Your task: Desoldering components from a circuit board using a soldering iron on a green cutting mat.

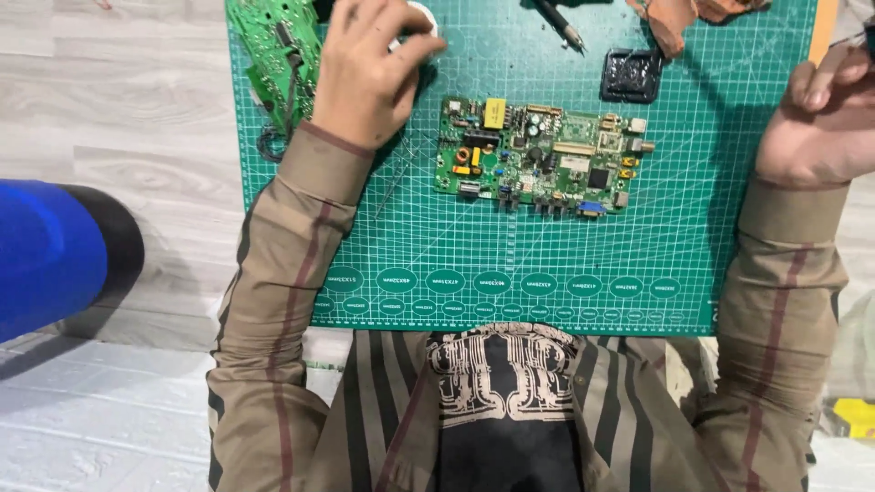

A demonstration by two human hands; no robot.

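Two circuit boards on the green cutting mat (547, 264). At 10 o'clock, a second green board (269, 46) lies partly off the mat edge. Left hand (369, 77) beside it at 11 o'clock, fingers curled over a small white round object (421, 20); grip itself hidden. Main board (538, 159) sits flat at mat centre, untouched, no tool applied. Soldering iron tip (561, 23) idle at 12 o'clock. Right hand (816, 123) at 3 o'clock, fingers loosely curled at the mat edge, contents cannot be told.

The left hand (369, 73) covers most of a small white round object (421, 20), so its kind cannot be told. The right hand (820, 123) is cut by the right edge, its fingertips out of view. The second circuit board (273, 55), the pen-like tool (558, 20) and the brown cloth (693, 18) run off the top edge.
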